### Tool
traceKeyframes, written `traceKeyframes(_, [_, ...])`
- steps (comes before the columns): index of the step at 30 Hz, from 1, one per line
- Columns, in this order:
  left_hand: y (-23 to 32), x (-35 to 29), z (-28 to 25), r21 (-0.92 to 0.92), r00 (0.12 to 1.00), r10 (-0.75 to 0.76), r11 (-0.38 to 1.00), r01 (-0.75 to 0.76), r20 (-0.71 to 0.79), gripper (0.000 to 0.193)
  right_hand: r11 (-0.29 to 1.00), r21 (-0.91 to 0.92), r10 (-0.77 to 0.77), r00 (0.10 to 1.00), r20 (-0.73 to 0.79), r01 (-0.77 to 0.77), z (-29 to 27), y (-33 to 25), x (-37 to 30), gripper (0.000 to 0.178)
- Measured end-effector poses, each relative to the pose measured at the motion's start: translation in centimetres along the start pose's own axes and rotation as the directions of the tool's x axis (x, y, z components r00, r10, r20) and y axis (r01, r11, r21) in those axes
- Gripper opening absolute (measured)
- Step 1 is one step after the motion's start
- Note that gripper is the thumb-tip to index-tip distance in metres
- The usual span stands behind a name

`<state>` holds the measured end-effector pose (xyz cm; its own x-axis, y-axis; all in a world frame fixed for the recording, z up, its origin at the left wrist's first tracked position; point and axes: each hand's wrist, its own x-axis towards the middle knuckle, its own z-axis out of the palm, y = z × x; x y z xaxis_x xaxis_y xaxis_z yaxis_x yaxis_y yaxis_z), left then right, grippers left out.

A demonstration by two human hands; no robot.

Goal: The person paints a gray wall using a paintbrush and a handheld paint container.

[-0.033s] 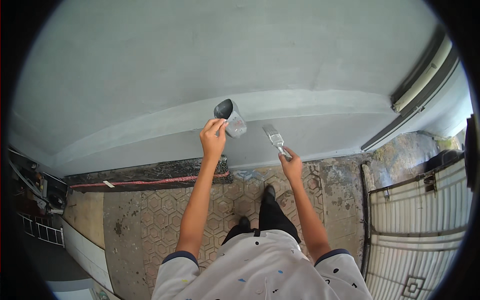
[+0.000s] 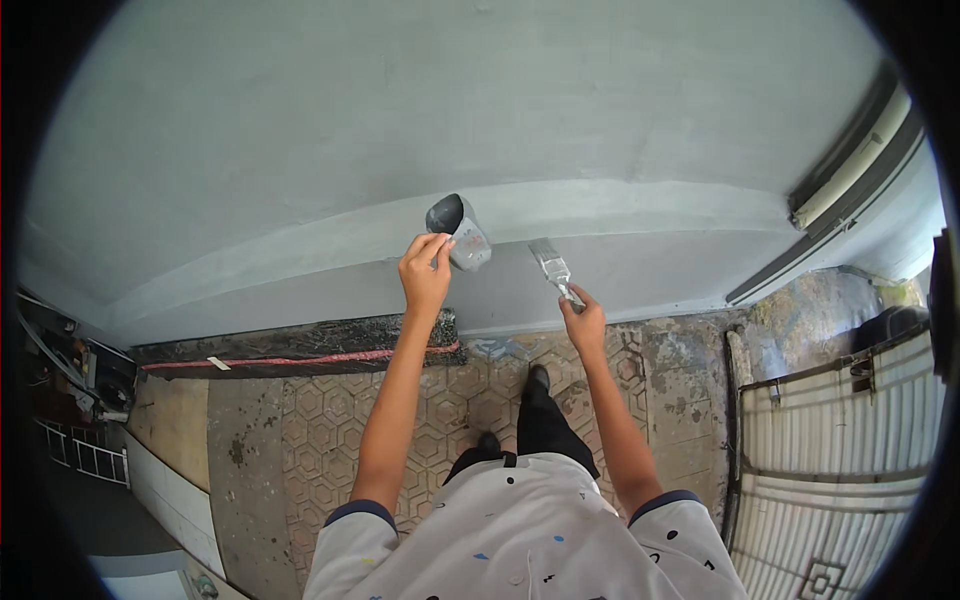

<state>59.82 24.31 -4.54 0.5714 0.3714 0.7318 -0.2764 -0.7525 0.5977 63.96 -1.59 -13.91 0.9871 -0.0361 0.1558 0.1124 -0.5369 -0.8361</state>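
Note:
My left hand [image 2: 425, 273] pinches the rim of a small paint cup [image 2: 470, 245], dark inside and smeared with grey paint. The cup is tilted, its mouth turned up and to the left. In my right hand [image 2: 583, 318] is a paintbrush [image 2: 553, 266], gripped by its handle with the bristles pointing up and away. The bristle tips lie over the border between the pale band and the darker grey lower part of the wall [image 2: 480, 110]. Whether they touch the wall I cannot tell.
A black-covered ledge with a red strip [image 2: 300, 358] runs along the wall's foot at left. Hexagon-patterned paving [image 2: 350, 430] lies under my feet. A metal gate [image 2: 840, 450] stands at right, a white rack [image 2: 95, 460] at far left. A dark frame [image 2: 850, 170] edges the wall.
The paintbrush and my right hand have shifted very slightly up. My left hand and the cup have hardly moved.

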Motion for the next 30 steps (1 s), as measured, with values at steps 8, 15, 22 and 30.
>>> traceKeyframes(8, [-6.5, 2.5, 4.7, 0.288, 0.993, -0.008, 0.957, 0.04, -0.114, 0.01, 0.997, -0.024, 0.078, 0.99, 0.12, -0.076, 5.1, -0.4, 13.6, 0.036])
traceKeyframes(15, [-8.8, 2.4, 5.4, 0.389, 0.991, -0.069, 0.915, 0.109, -0.117, 0.011, 0.971, -0.216, 0.147, 0.965, 0.217, -0.099, 2.3, 2.5, 10.5, 0.032])
traceKeyframes(22, [-10.6, 2.0, 5.4, 0.388, 0.997, -0.047, 0.919, 0.069, -0.064, 0.012, 0.979, -0.177, 0.134, 0.976, 0.169, -0.104, 0.4, 0.2, 11.0, 0.032])
traceKeyframes(30, [-12.8, 1.1, 5.9, 0.27, 0.997, -0.057, 0.96, 0.071, -0.058, 0.011, 0.89, -0.449, 0.166, 0.972, 0.165, -0.076, 5.0, -0.2, 13.0, 0.032])
